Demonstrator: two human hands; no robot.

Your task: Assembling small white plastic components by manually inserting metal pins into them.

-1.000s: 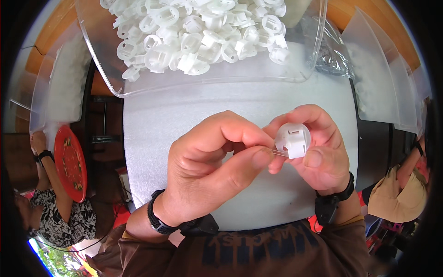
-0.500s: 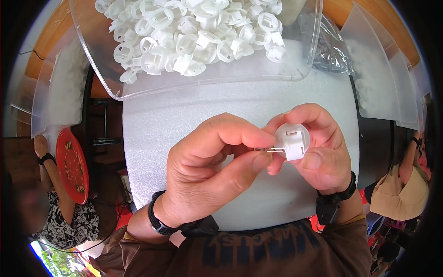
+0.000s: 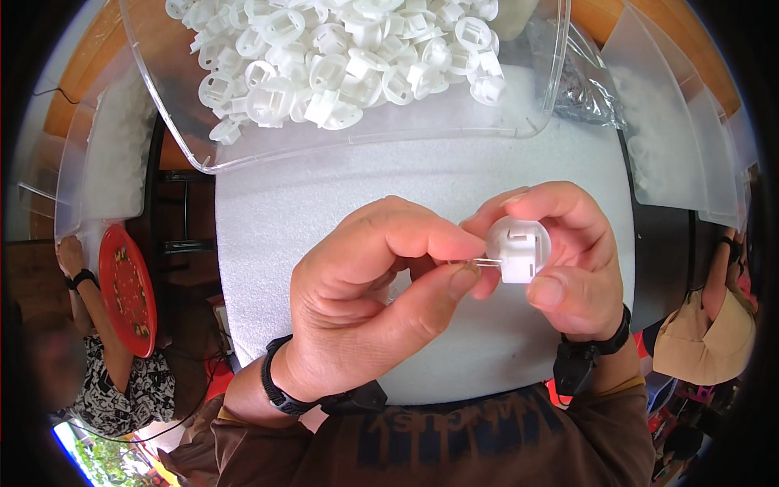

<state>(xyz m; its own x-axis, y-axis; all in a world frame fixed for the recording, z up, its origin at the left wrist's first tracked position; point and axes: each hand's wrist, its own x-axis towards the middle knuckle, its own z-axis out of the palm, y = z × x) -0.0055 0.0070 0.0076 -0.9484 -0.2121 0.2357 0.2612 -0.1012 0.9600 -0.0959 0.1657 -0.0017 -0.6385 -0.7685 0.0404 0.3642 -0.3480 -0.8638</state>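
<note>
Between the thumb and forefinger of my left hand (image 3: 357, 300) is a small piece with two thin metal prongs (image 3: 488, 262); its other end is mostly covered by the fingers. The prongs point right and reach the left side of a white plastic fitting (image 3: 519, 258). Whether their tips sit inside it I cannot tell. This fitting has a round disc and a box-shaped, slotted housing. My right hand (image 3: 580, 264) grips it, thumb at the lower right and fingers curled behind the disc. Both hands are above a white foam sheet (image 3: 300, 203).
A clear plastic bin (image 3: 357, 140) beyond my hands holds many similar white fittings (image 3: 329, 73). Beside it lies a shiny plastic bag (image 3: 588, 89). More clear bins (image 3: 673, 122) stand at the sides. At left, a co-worker's hand (image 3: 71, 253) is near a red tray (image 3: 127, 300).
My right hand and the white fitting have shifted slightly right. My left thumb now covers more of the pronged piece's clear end, and the prongs still meet the fitting's side.
</note>
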